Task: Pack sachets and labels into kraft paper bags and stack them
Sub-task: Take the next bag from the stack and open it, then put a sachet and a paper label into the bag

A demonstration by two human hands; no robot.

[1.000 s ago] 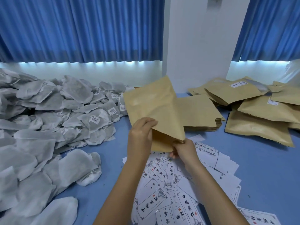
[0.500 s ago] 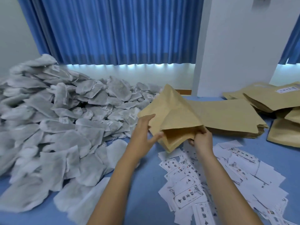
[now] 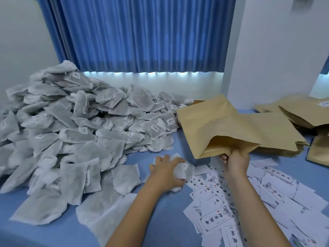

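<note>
With right hand [image 3: 235, 162] pinching the kraft bag [image 3: 213, 125] lip, spread the mouth just above that grip; steer the sachet [image 3: 183, 171], clutched in left hand [image 3: 165, 170], rightward inside, flat.

There are a left hand [image 3: 163, 172] and a right hand [image 3: 236, 162], one open kraft bag [image 3: 213, 127], and uncountably many sachets [image 3: 71, 122] and labels [image 3: 215, 218].

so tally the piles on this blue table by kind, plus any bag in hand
heap of grey-white fabric sachets: 1
spread of white printed paper labels: 1
stack of flat brown kraft paper bags: 1
heap of bulging kraft bags: 1
open kraft bag gripped by right hand: 1
total: 5
</note>
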